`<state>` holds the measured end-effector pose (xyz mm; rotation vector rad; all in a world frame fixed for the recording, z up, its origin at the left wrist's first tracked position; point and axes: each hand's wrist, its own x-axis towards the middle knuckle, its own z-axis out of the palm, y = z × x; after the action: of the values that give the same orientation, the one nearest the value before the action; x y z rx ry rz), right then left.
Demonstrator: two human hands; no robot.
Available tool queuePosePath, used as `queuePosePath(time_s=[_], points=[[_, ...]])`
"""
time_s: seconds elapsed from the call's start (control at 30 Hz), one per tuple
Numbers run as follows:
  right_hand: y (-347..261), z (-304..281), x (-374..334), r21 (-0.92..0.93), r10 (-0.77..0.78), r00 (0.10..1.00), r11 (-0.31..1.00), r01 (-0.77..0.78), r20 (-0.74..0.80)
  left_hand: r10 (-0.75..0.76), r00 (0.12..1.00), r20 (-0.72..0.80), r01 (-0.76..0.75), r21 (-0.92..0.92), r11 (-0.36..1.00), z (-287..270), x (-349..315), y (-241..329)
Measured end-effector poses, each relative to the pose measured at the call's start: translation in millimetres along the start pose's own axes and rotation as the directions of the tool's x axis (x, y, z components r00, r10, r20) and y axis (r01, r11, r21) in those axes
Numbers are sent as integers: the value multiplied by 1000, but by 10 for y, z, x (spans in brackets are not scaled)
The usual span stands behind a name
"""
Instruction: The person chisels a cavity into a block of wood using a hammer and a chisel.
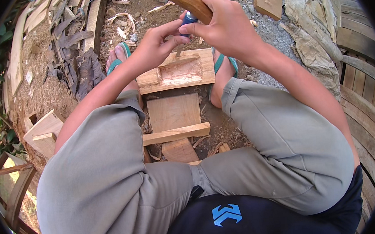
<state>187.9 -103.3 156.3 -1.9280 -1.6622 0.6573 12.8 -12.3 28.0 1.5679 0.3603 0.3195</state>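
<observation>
A chisel with a blue handle [186, 26] stands upright over a pale wooden block [149, 81], its narrow blade tip at the far side of a rough recess cut in the block. My left hand [159, 45] is closed, its fingertips pinching the handle low down. My right hand [232, 25] grips a thick brown wooden bar [182, 0], which runs out past the top edge of the view. Its thumb and fingers also reach the chisel handle's upper end. The block lies crosswise between my sandalled feet [225, 70].
Nearer me, a flat board [174, 111], a thin strip [178, 133] and a wood offcut [180, 151] lie between my legs. Bark pieces [80, 68] and planks are at the left, with small offcuts [45, 128]. A crumpled paper sack [315, 32] and slatted wood [363, 112] stand right.
</observation>
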Motion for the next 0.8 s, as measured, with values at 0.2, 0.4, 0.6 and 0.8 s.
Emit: queuePosePath(time_s=[0.2, 0.4, 0.6, 0.8], points=[[-63, -17, -11, 18, 46, 999, 999, -46, 11, 14, 1000, -15, -14, 4, 1000, 18, -11, 1], [-67, -24, -26, 22, 81, 996, 996, -82, 34, -76, 993, 88, 78, -19, 997, -22, -12, 66], [-28, -8, -36, 20, 5, 1000, 1000, -5, -1, -38, 996, 77, 36, 26, 999, -17, -23, 57], [-116, -32, -49, 11, 30, 1000, 999, -30, 7, -51, 995, 83, 47, 57, 997, -17, -11, 88]])
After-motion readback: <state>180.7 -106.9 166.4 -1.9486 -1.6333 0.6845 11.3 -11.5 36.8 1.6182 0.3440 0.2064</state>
